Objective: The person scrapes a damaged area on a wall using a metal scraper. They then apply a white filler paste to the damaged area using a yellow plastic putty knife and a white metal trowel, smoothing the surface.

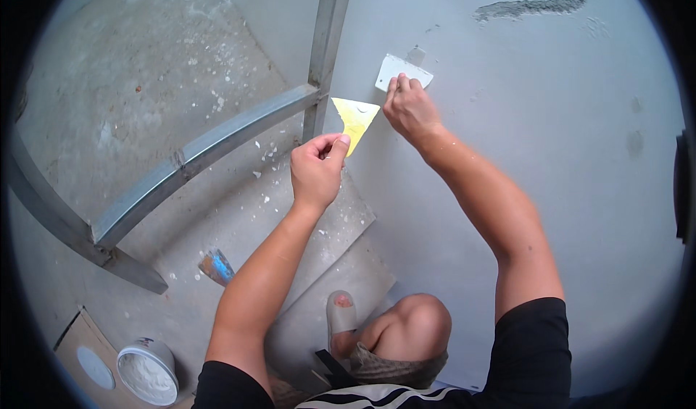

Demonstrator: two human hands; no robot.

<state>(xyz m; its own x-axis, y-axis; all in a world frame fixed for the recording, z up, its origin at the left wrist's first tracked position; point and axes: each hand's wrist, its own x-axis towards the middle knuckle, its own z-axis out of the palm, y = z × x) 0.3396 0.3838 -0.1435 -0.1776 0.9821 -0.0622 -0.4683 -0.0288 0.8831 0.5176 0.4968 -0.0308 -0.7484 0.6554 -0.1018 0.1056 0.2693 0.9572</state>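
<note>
My right hand grips a white flat scraper by its near edge and holds it at the grey wall. Just beyond the scraper's far edge a small darker grey patch shows on the wall. To the left, my left hand pinches the narrow end of a yellow triangular scraper between thumb and fingers. White paste smears the wide end of that yellow scraper, which points upward, apart from the wall tool.
A metal frame stands on the left. Below lie a blue-and-rusty scraper, a bucket of white paste and a white round lid on cardboard. A rough gouge marks the upper wall. Concrete steps run beside my foot.
</note>
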